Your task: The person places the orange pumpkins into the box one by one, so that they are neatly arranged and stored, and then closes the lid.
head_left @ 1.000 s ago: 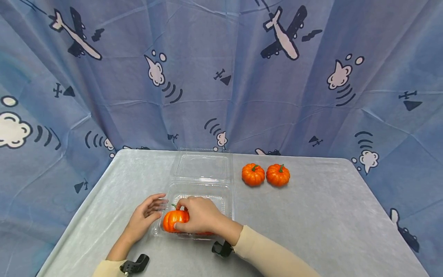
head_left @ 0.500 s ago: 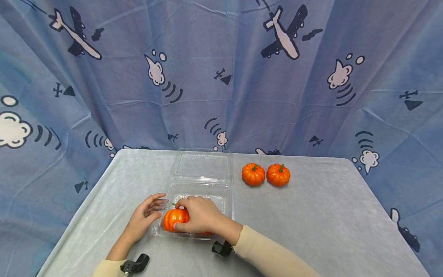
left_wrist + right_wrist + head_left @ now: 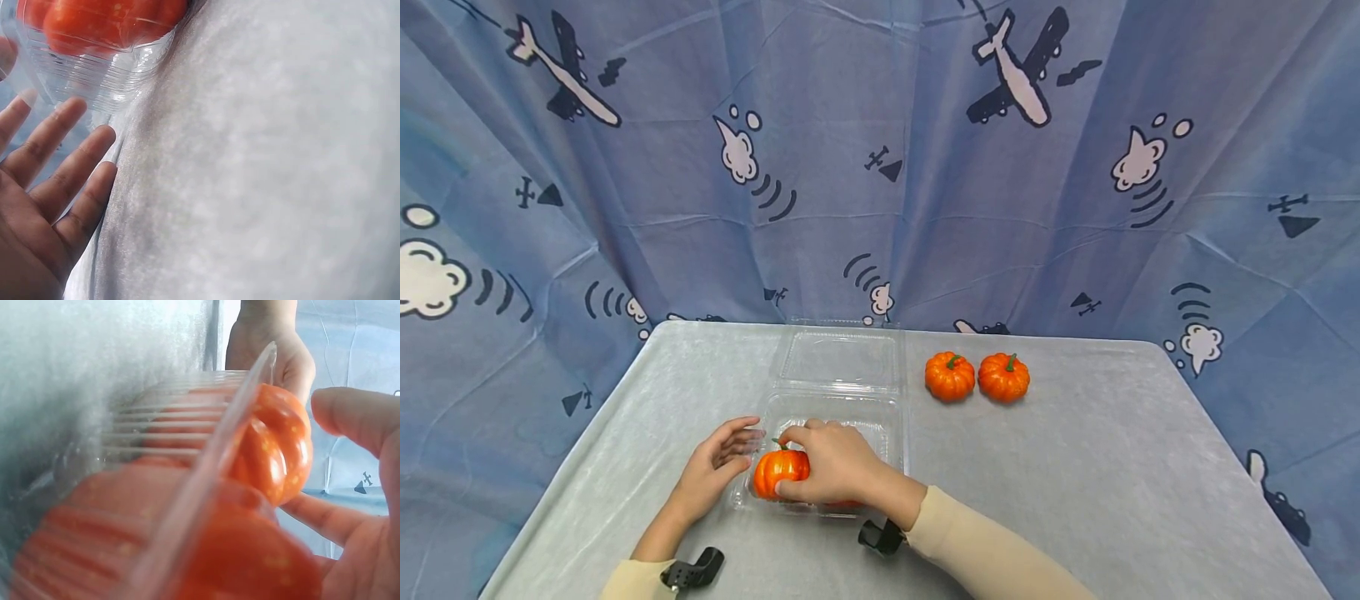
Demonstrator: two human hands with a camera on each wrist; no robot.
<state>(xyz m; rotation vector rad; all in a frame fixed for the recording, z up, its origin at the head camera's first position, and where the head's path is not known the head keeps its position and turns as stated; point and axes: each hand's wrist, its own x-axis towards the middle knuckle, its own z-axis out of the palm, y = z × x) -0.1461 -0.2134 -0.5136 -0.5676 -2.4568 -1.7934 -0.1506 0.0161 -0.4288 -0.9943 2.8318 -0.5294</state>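
My right hand (image 3: 835,465) reaches into the near half of a clear plastic clamshell container (image 3: 891,417) and holds a small orange pumpkin (image 3: 771,477) with a green stem, thumb at its front and forefinger curled by the stem. In the right wrist view another pumpkin (image 3: 250,556) lies in the container, nearer that camera; in the head view the right hand mostly hides it. My left hand (image 3: 703,477) stands at the container's left side, fingers spread and holding nothing. The left wrist view shows its fingertips (image 3: 103,134) close to the ribbed wall; contact is unclear.
The container's lid (image 3: 838,358) lies open toward the back of the grey-covered table (image 3: 1075,467). Two more pumpkins, a left one (image 3: 950,377) and a right one (image 3: 1003,377), stand at the back, right of the lid. A blue patterned curtain (image 3: 820,167) hangs behind.
Both hands and the held pumpkin stay almost in place. The whole head view has shifted very slightly.
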